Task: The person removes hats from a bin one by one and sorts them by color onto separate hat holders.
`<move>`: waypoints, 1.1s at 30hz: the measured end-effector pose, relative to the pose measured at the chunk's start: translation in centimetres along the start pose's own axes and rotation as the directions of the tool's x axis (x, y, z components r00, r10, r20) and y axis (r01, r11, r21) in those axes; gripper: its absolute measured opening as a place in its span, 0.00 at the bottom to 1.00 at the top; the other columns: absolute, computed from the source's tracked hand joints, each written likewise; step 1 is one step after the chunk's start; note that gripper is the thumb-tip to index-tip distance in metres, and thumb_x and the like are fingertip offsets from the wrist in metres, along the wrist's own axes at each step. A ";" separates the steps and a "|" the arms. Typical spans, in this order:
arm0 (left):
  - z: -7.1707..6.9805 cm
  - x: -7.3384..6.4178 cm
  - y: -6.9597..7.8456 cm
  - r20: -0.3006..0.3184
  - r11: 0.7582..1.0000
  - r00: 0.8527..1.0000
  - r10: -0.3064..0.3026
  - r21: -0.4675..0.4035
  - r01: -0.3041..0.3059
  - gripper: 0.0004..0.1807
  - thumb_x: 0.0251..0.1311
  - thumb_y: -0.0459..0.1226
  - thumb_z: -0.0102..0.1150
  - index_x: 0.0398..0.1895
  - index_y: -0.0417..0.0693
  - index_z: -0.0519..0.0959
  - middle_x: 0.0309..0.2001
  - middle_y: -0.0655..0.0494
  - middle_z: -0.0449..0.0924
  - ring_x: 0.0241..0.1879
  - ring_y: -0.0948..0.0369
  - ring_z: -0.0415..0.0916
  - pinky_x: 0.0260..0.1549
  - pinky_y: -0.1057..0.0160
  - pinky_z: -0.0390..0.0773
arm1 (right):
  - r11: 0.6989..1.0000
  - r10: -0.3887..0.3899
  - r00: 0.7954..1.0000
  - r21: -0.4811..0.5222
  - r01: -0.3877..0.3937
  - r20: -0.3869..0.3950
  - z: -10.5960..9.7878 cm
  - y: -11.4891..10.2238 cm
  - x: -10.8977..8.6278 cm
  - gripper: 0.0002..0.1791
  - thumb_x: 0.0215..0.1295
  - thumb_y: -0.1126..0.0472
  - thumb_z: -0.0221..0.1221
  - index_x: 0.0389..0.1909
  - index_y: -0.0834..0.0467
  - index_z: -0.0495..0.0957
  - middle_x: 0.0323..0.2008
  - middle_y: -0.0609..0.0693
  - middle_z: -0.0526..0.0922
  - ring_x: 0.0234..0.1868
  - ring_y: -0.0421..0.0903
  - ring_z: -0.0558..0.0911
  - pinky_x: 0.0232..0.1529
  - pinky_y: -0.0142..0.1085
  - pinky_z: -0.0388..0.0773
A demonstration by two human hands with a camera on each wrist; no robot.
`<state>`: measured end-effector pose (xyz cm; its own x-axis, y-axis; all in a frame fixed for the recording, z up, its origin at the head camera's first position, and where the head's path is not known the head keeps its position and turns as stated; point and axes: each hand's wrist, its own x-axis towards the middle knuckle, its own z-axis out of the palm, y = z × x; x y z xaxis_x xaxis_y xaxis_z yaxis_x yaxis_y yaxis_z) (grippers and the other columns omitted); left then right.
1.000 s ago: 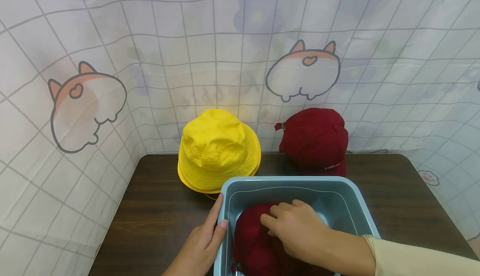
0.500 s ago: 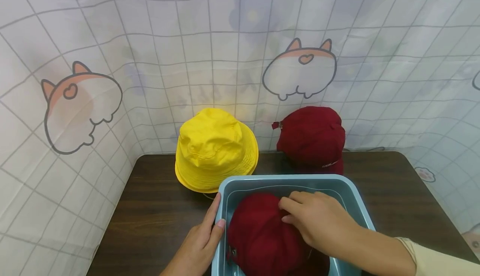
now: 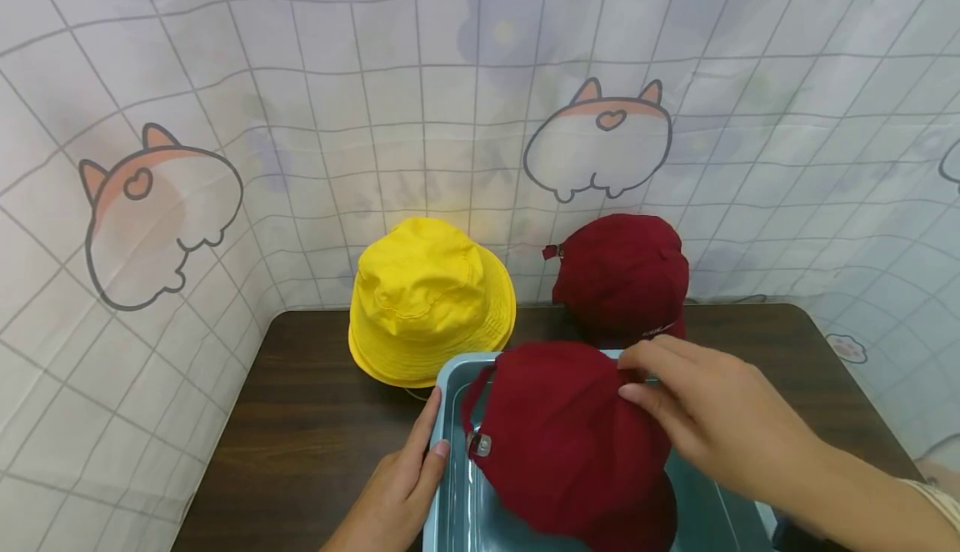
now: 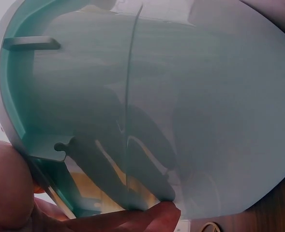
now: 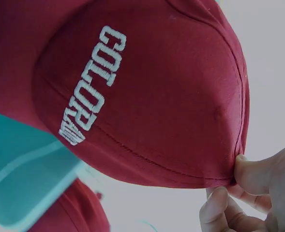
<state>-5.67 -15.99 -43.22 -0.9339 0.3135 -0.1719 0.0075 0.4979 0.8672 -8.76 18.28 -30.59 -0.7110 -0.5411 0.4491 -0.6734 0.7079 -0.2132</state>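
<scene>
A dark red baseball cap (image 3: 562,444) with a strap and buckle at its back hangs over a blue plastic basin (image 3: 456,368). My right hand (image 3: 723,414) pinches the crown of this cap between thumb and fingers. White embroidered letters show on the cap's front (image 5: 157,96) in the right wrist view, where my right hand (image 5: 258,193) holds the crown's top. Beside the basin, my left hand (image 3: 397,481) grips its left rim, thumb at the edge. The left wrist view shows the basin's outer wall (image 4: 219,111) with fingers against it.
Behind the basin's left corner stands a yellow bucket hat (image 3: 427,302). Another dark red cap (image 3: 622,277) stands behind the basin on the right. The dark wooden table (image 3: 277,419) ends at a white grid-patterned curtain (image 3: 390,102).
My right hand has lifted the cap up from inside the basin, moving up and to the right. The left hand stays at the rim.
</scene>
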 end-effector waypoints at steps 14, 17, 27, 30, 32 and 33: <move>0.4 -0.2 0.3 -0.048 0.997 0.998 0.037 0.067 -0.034 0.34 0.82 0.52 0.38 0.84 0.69 0.40 0.72 0.42 0.69 0.56 0.51 0.81 0.55 0.44 0.80 | 0.975 0.037 0.980 -0.210 -0.079 -0.198 -8.5 2.6 3.5 0.14 0.58 0.63 0.72 0.45 0.51 0.84 0.31 0.40 0.84 0.30 0.29 0.72 0.33 0.22 0.68; 0.4 -0.2 0.3 -0.042 0.997 0.998 0.037 0.064 -0.034 0.34 0.81 0.52 0.37 0.84 0.68 0.40 0.72 0.42 0.69 0.56 0.51 0.81 0.55 0.43 0.80 | 0.956 0.098 0.974 -0.253 -0.149 -0.205 -9.9 3.8 4.6 0.14 0.64 0.60 0.69 0.50 0.54 0.83 0.33 0.48 0.87 0.32 0.38 0.77 0.29 0.20 0.66; 0.4 -0.3 0.1 -0.042 0.997 0.997 0.057 0.063 -0.054 0.35 0.81 0.54 0.36 0.84 0.67 0.39 0.73 0.42 0.69 0.57 0.51 0.81 0.56 0.43 0.79 | 0.913 0.218 0.957 -0.308 -0.269 -0.191 -11.6 6.8 8.9 0.17 0.73 0.60 0.59 0.56 0.68 0.77 0.44 0.70 0.83 0.36 0.66 0.80 0.24 0.45 0.80; 0.5 -0.3 0.2 -0.054 0.996 0.997 0.062 0.073 -0.058 0.35 0.81 0.53 0.36 0.84 0.67 0.39 0.73 0.43 0.69 0.57 0.52 0.80 0.57 0.44 0.78 | 0.909 0.223 0.954 -0.310 -0.279 -0.202 -11.1 7.9 9.7 0.18 0.73 0.61 0.58 0.56 0.70 0.77 0.45 0.71 0.83 0.37 0.67 0.79 0.35 0.63 0.82; 0.6 -0.3 0.2 -0.059 0.995 0.996 0.062 0.079 -0.057 0.34 0.81 0.53 0.36 0.84 0.67 0.39 0.73 0.44 0.69 0.57 0.53 0.80 0.57 0.44 0.78 | 0.910 0.229 0.951 -0.301 -0.285 -0.209 -10.7 8.7 10.0 0.18 0.73 0.61 0.58 0.55 0.71 0.78 0.46 0.72 0.83 0.37 0.67 0.79 0.39 0.65 0.81; 0.6 -0.3 0.3 -0.059 0.995 0.996 0.061 0.081 -0.056 0.34 0.81 0.53 0.36 0.84 0.67 0.39 0.73 0.44 0.69 0.57 0.53 0.80 0.57 0.44 0.78 | 0.910 0.235 0.949 -0.295 -0.291 -0.209 -10.4 9.2 10.2 0.19 0.73 0.61 0.58 0.56 0.71 0.78 0.46 0.72 0.82 0.38 0.68 0.79 0.40 0.65 0.81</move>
<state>-5.18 -15.52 -43.20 -0.9510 0.2954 -0.0910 0.0889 0.5435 0.8347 -20.09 24.01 -18.91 -0.7910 -0.2519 0.5575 -0.3463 0.9356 -0.0686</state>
